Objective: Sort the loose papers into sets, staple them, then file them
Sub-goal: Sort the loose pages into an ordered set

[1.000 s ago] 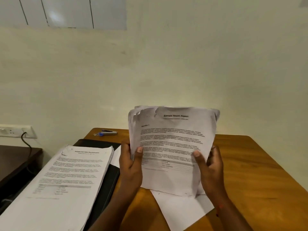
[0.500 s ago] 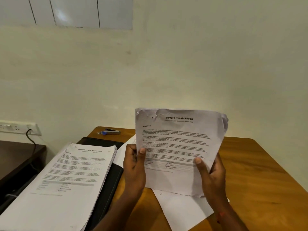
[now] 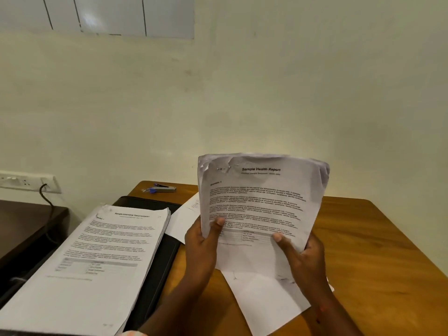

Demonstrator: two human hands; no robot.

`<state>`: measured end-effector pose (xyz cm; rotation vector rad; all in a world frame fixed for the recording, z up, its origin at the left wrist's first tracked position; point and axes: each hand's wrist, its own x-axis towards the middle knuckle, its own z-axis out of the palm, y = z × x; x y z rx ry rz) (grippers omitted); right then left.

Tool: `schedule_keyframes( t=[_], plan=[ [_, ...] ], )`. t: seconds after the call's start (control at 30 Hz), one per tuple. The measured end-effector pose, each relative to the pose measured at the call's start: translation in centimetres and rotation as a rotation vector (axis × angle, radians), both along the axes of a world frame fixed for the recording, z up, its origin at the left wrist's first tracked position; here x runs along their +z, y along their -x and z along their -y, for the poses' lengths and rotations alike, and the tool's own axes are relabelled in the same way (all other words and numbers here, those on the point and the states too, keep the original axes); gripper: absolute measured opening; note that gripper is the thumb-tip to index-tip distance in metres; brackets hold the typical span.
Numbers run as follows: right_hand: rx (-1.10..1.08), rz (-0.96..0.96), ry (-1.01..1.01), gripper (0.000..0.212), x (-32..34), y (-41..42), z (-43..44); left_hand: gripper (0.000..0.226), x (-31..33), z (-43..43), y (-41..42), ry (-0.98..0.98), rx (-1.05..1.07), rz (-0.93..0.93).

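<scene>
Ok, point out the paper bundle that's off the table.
The Sample Health Report set, gripped upright by left hand and right hand; thick stack lies on black folder, loose sheets on table.

A cream wall (image 3: pixel 266 81) with a pale panel (image 3: pixel 121 13) and socket strip (image 3: pixel 26 181) backs the wooden surface (image 3: pixel 375 251) and a dark side table (image 3: pixel 24 226).
</scene>
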<state>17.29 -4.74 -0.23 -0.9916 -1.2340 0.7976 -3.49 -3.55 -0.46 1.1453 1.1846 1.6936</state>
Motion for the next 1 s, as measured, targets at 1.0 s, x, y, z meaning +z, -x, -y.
schedule_keyframes(
  t=[1.0],
  plan=[
    [0.086, 0.106, 0.246, 0.045, -3.6, -0.5, -1.9, 0.057, -3.0, -1.6, -0.2, 0.144, -0.080, -0.041]
  ],
)
